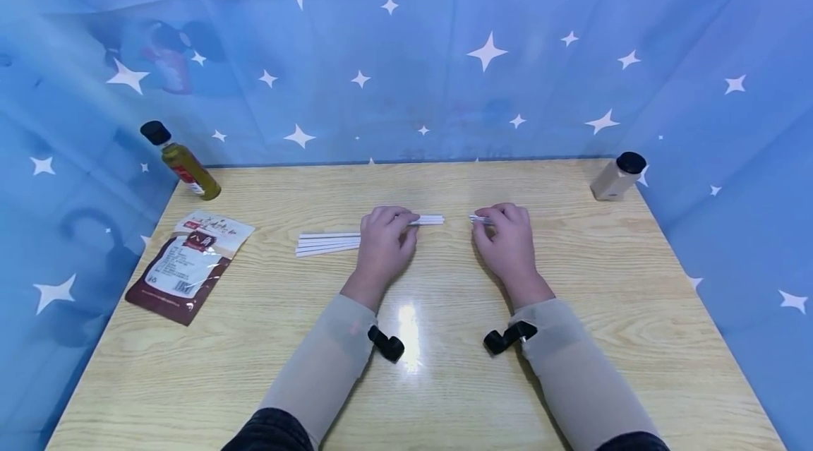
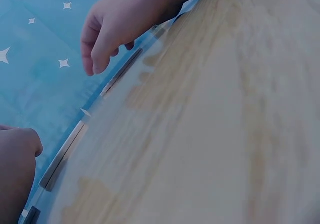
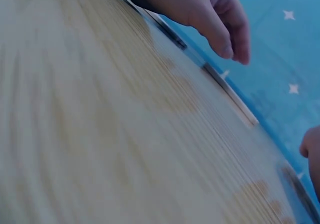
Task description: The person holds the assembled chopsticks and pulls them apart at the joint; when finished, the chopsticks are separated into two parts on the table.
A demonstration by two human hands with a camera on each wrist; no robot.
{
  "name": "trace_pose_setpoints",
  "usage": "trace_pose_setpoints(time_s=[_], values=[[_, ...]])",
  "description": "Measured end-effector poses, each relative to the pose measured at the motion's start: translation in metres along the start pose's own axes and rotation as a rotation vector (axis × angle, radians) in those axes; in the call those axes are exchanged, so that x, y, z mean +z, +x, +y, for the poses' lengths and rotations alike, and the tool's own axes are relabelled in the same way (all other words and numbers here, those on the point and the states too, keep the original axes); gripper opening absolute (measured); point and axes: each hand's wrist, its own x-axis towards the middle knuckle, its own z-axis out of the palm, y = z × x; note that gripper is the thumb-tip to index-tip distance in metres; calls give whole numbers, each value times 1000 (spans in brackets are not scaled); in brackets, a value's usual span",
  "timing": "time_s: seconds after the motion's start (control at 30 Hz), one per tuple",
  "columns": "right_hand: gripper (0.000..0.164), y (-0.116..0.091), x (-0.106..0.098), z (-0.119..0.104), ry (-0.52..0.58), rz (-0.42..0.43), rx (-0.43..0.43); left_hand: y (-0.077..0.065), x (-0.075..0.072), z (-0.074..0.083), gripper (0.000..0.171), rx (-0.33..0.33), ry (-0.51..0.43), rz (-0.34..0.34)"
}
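My left hand (image 1: 384,236) is over a row of thin white strips (image 1: 328,243), its fingers bent loosely downward. More white strips (image 1: 432,220) reach out to the right past its fingertips. In the right wrist view, the fingers of that left hand (image 3: 205,14) hang close above the strips (image 3: 232,97). To the right, my right hand (image 1: 508,236) has its fingertips near the ends of short greyish strips (image 1: 479,219), mostly hidden beneath it. The left wrist view has this right hand (image 2: 122,27) just above a dark strip (image 2: 120,73).
At the back left stands a dark-capped oil bottle (image 1: 193,171), with a brown-and-white food pouch (image 1: 187,267) lying in front of it. A small black-lidded jar (image 1: 616,179) is at the back right. A blue starry curtain (image 1: 406,105) borders the wooden table (image 1: 635,281).
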Motion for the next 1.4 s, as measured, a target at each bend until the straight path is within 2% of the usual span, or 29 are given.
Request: trace_pose_setpoints(time_s=[0.1, 0.3, 0.5, 0.83, 1.13, 1.4], values=[[15, 1, 11, -7, 6, -9, -16, -2, -3, -3, 18, 7, 18, 19], [14, 4, 28, -23, 35, -36, -42, -7, -12, -12, 18, 26, 57, 8], [12, 6, 41, -36, 54, -46, -88, -17, -23, -24, 17, 31, 88, 25], [12, 11, 64, -58, 64, -87, -124, -27, -45, -39, 21, -25, 148, -44], [9, 14, 85, -79, 78, -96, -179, -38, -62, -64, 19, -3, 166, 51], [13, 15, 103, -101, 67, -175, -173, -52, -80, -80, 17, -89, 176, 50]])
